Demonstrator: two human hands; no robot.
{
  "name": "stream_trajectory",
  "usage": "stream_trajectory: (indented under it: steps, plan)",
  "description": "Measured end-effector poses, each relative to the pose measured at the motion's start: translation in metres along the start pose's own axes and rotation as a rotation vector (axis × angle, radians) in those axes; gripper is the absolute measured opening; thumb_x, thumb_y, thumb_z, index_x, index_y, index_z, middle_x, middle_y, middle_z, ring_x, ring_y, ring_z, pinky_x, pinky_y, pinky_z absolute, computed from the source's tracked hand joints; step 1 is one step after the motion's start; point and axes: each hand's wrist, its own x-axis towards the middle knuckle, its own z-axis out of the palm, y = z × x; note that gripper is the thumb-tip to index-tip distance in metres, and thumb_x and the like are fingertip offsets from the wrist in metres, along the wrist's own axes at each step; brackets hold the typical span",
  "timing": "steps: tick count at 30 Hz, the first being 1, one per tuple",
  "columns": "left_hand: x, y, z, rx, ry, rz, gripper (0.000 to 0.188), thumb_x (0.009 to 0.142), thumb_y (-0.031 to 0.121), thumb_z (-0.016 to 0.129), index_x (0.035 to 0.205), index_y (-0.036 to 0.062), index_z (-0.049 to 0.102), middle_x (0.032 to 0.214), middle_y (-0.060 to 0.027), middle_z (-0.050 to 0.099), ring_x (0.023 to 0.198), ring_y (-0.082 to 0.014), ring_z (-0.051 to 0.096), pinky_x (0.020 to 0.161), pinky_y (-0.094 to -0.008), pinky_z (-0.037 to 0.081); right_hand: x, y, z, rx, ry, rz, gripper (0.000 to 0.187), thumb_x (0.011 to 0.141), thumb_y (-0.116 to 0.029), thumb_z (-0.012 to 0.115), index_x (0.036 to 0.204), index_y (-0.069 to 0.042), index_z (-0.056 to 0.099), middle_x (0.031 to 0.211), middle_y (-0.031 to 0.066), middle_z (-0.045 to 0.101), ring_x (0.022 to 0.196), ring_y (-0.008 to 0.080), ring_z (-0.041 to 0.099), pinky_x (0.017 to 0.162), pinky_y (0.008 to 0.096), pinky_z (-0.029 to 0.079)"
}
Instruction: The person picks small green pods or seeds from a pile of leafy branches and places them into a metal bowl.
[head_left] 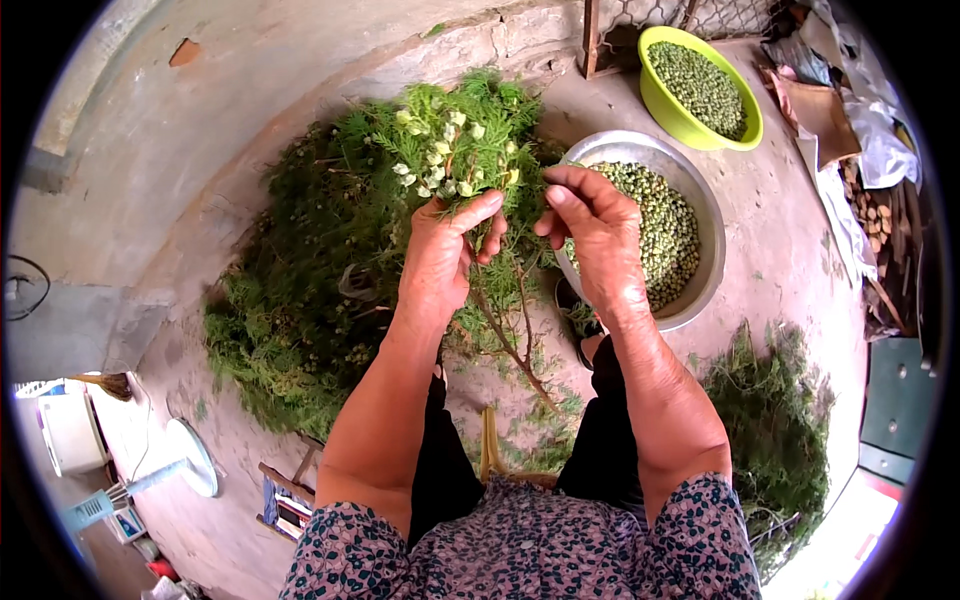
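Note:
My left hand [438, 255] is closed around the stems of a leafy evergreen branch [440, 160], which bears several pale green cones. Bare brown twigs of greenery hang below that hand. Just right of the branch, my right hand [605, 230] has its thumb and forefinger pinched together. Whatever it pinches is hidden or too small to make out. Beneath the right hand stands a metal basin [712, 240] holding a heap of small green cones [665, 215], and the hand covers part of its left side.
A large heap of cut branches [290, 270] lies at the left against the wall. Farther back right is a yellow-green basin [662, 112] of cones. More greenery [765, 430] lies at right on the floor. A fan [195, 460] and a broom [105, 383] are at far left.

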Motion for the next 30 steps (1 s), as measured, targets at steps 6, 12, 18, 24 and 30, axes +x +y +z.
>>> stream_trajectory:
  steps: [6, 12, 18, 24, 30]
  plan:
    - [-0.005, -0.002, 0.012, 0.003, -0.003, -0.024, 0.009, 0.072, 0.01, 0.068, 0.076, 0.0074, 0.06, 0.057, 0.0021, 0.053, 0.044, -0.0066, 0.042, 0.039, -0.0214, 0.027, 0.003, 0.0, 0.004, -0.009, -0.049, 0.082, 0.019, 0.08, -0.011, 0.062, 0.094, 0.002, 0.059, 0.068, 0.002, 0.058, 0.049, 0.0053, 0.048, 0.043, 0.0181, 0.038]
    - [-0.002, -0.006, 0.011, -0.095, 0.038, -0.023, 0.008, 0.073, 0.005, 0.066, 0.079, 0.0066, 0.059, 0.058, 0.0053, 0.05, 0.043, -0.0016, 0.034, 0.04, -0.0178, 0.023, 0.0, 0.005, 0.007, 0.05, -0.073, 0.098, 0.007, 0.081, -0.003, 0.057, 0.087, 0.002, 0.059, 0.066, 0.0012, 0.057, 0.049, 0.0057, 0.05, 0.043, 0.0182, 0.038]
    - [0.0, -0.004, 0.005, -0.097, 0.031, -0.174, 0.011, 0.074, 0.013, 0.064, 0.074, 0.0088, 0.054, 0.055, 0.0078, 0.037, 0.041, -0.0031, 0.028, 0.042, -0.0212, 0.029, 0.004, 0.009, 0.002, 0.375, -0.123, 0.25, 0.006, 0.082, -0.001, 0.054, 0.088, 0.0, 0.055, 0.069, 0.0035, 0.056, 0.057, 0.0101, 0.054, 0.049, 0.0217, 0.044]
    - [-0.001, 0.001, 0.007, -0.087, 0.03, -0.14, 0.022, 0.075, 0.014, 0.065, 0.093, 0.0019, 0.06, 0.067, 0.0052, 0.047, 0.041, -0.0025, 0.028, 0.041, -0.0175, 0.028, 0.012, 0.006, -0.008, 0.628, -0.14, 0.36, 0.007, 0.084, -0.003, 0.052, 0.091, -0.001, 0.051, 0.074, 0.0071, 0.057, 0.063, 0.0158, 0.058, 0.051, 0.0248, 0.045]
    - [0.001, -0.001, 0.008, -0.077, 0.083, -0.151, 0.023, 0.074, 0.011, 0.066, 0.093, 0.0, 0.059, 0.075, 0.0019, 0.054, 0.042, -0.0013, 0.031, 0.037, -0.0151, 0.025, 0.011, 0.012, -0.007, 0.655, -0.147, 0.35, 0.012, 0.085, -0.011, 0.056, 0.09, -0.001, 0.054, 0.074, 0.0055, 0.057, 0.061, 0.0144, 0.057, 0.049, 0.0232, 0.044]
